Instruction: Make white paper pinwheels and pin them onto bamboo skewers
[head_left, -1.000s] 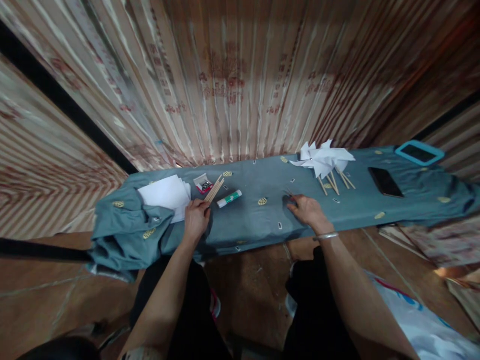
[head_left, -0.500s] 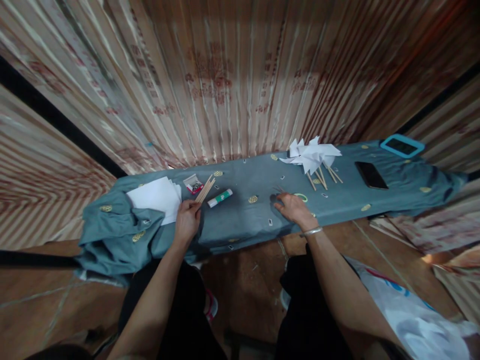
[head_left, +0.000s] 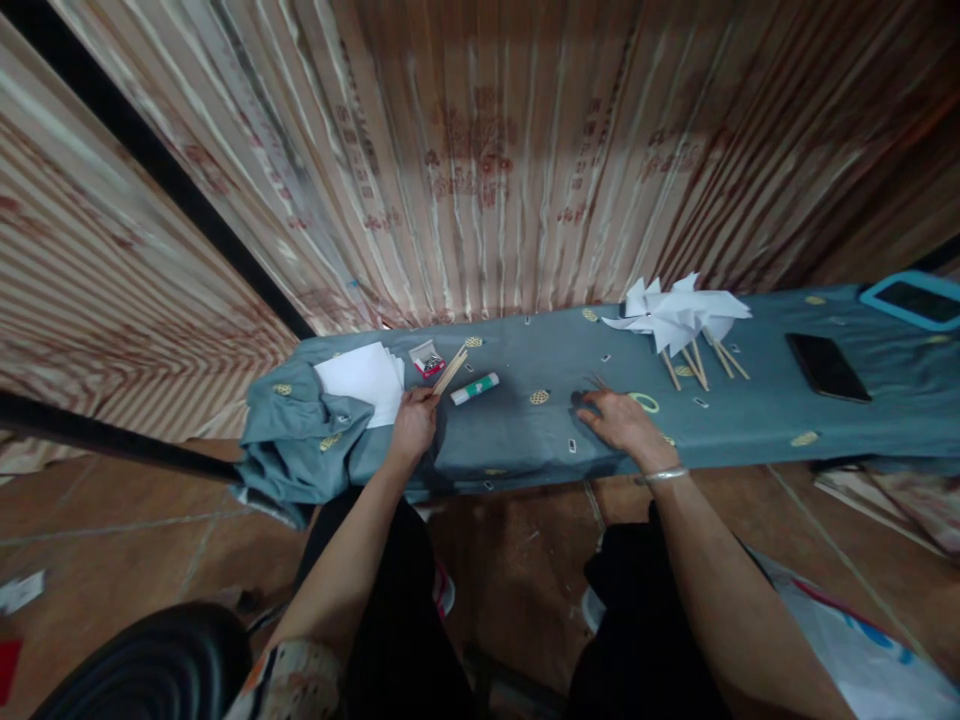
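Observation:
My left hand [head_left: 414,425] is closed around a small bunch of thin wooden sticks [head_left: 452,368], which slant up to the right. Just beyond it lie a small open red-and-white box [head_left: 427,359] of small metal pieces and a green-and-white glue stick [head_left: 475,389]. Left of this hand is a stack of white paper [head_left: 360,380]. My right hand [head_left: 616,418] rests low on the cloth, fingers apart, partly over what look like scissors; thin blades [head_left: 598,381] and a pale green loop [head_left: 643,402] show past it. A dark spot by its fingertips is unclear.
White paper pinwheels [head_left: 679,310] on wooden sticks lie at the back right. A black phone [head_left: 827,367] and a blue-framed device [head_left: 916,300] are farther right. Grey-green cloth [head_left: 517,440] covers the narrow table, bunched at its left end. A striped curtain [head_left: 480,150] hangs behind.
The camera view has shifted, so the table's things appear farther right, and a black round seat-like object shows at lower left. Both hands keep about the same places on the table.

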